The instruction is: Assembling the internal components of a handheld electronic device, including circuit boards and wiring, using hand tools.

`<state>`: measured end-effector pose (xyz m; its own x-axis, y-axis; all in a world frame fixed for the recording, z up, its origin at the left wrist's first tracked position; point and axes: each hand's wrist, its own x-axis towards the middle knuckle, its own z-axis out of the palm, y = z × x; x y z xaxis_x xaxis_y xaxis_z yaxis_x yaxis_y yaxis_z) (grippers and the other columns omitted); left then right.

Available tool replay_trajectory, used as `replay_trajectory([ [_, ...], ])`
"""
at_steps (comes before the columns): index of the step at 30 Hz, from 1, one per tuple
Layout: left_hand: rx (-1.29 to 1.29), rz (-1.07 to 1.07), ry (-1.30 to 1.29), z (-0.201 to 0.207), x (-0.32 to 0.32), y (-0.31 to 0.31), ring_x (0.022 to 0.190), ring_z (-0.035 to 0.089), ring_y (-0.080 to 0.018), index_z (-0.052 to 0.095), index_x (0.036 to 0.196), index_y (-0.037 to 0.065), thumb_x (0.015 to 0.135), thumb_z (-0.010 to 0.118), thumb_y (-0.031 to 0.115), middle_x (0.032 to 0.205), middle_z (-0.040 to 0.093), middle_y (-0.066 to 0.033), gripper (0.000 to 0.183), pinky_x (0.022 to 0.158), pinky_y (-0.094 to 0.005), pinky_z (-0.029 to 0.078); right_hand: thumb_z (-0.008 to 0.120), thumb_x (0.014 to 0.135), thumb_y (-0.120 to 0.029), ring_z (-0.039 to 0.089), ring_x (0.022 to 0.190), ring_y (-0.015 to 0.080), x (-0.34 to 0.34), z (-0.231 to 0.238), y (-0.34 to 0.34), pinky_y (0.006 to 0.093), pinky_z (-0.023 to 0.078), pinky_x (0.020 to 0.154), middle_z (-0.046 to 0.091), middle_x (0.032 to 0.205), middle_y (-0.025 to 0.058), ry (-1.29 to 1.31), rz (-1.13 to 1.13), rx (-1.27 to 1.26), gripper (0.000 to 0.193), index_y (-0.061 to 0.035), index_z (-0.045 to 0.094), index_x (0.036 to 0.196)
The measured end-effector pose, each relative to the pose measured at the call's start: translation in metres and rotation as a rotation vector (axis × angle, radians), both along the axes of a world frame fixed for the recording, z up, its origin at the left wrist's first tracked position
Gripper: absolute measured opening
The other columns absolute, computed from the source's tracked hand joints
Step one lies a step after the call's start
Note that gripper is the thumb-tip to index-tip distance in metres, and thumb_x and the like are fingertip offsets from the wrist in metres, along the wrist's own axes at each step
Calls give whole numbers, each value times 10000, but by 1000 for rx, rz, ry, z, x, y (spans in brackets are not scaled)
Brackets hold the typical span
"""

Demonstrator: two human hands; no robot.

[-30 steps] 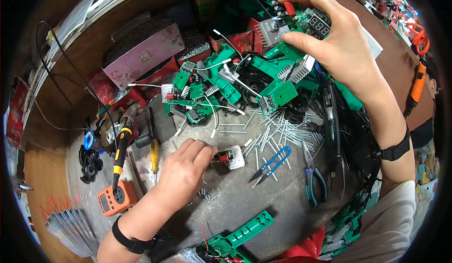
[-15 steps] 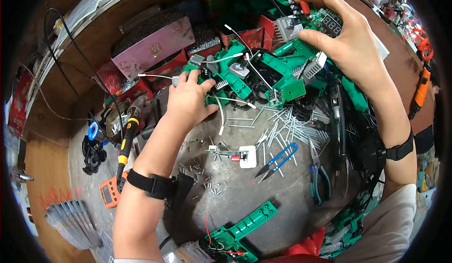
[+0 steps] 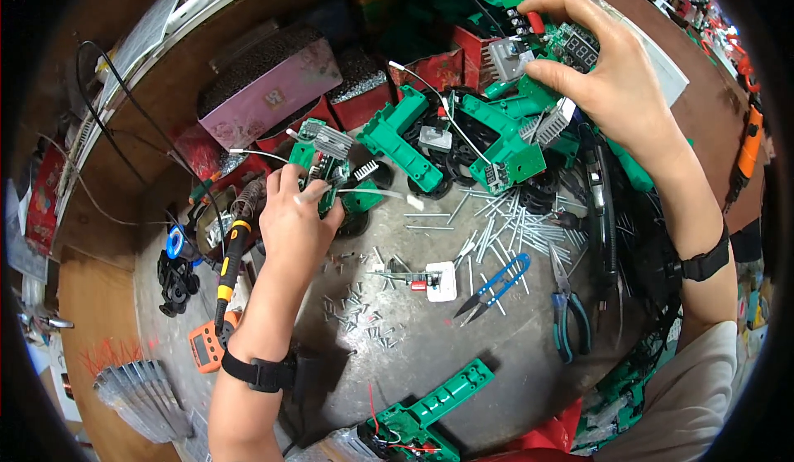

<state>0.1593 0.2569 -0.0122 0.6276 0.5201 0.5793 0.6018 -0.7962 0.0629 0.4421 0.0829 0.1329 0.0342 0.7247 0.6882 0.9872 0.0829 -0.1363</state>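
My left hand [image 3: 296, 224] has its fingers closed round the near edge of a circuit board [image 3: 324, 141] with a ribbed grey heat sink and white-tipped leads. At the upper right, my right hand [image 3: 619, 71] curls thumb and fingers around another circuit board [image 3: 561, 42], which carries a digit display, a red component and a finned heat sink [image 3: 508, 58]. Its contact points are partly hidden. Between the hands lie green plastic housings [image 3: 403, 135] and a green board with a small display [image 3: 514, 168]. A small upright board [image 3: 411, 277] leans by a white block in mid-table.
Long screws [image 3: 521, 218], blue snips [image 3: 494, 288] and pliers [image 3: 569, 317] lie at centre right. Short screws [image 3: 364, 317] are scattered nearby. A yellow-black soldering iron [image 3: 231, 259] and orange meter [image 3: 211, 346] stand left. A pink box [image 3: 273, 90] stands behind; a green housing [image 3: 438, 400] lies in front.
My left hand has moved left and slightly nearer, drawing the board with the heat sink away from the green housings. The right hand has barely moved. The view has shifted slightly.
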Motion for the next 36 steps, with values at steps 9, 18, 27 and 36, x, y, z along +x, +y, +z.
replay_trajectory([
  [9,-80,-29,58,4,-22,-22,1065,546,-364,689,803,41,648,762,101,1091,567,-155,182,857,-433,502,733,724,-97,602,1041,198,-8,3,-3,319,415,993,627,1019,70,42,35,5,418,-29,619,1120],
  [18,-71,-298,194,8,-44,-50,1182,521,-388,695,933,71,616,794,98,1160,559,-159,333,918,-456,507,712,714,-64,595,1010,199,-29,5,4,313,402,997,625,1033,74,105,138,-17,411,-16,614,1111],
  [27,-67,-254,153,5,-24,-30,1239,455,-388,622,930,80,675,764,160,1211,520,-172,304,959,-475,448,705,712,-39,594,1001,169,-76,11,40,282,423,951,626,1012,80,190,322,-94,407,13,609,1105],
  [36,-196,-239,129,1,-37,-45,1346,431,-332,519,1280,78,745,744,186,1359,514,-143,591,1086,-538,321,738,710,-104,628,964,369,-107,-24,118,425,501,852,636,964,172,63,436,-116,350,-51,613,1032],
])
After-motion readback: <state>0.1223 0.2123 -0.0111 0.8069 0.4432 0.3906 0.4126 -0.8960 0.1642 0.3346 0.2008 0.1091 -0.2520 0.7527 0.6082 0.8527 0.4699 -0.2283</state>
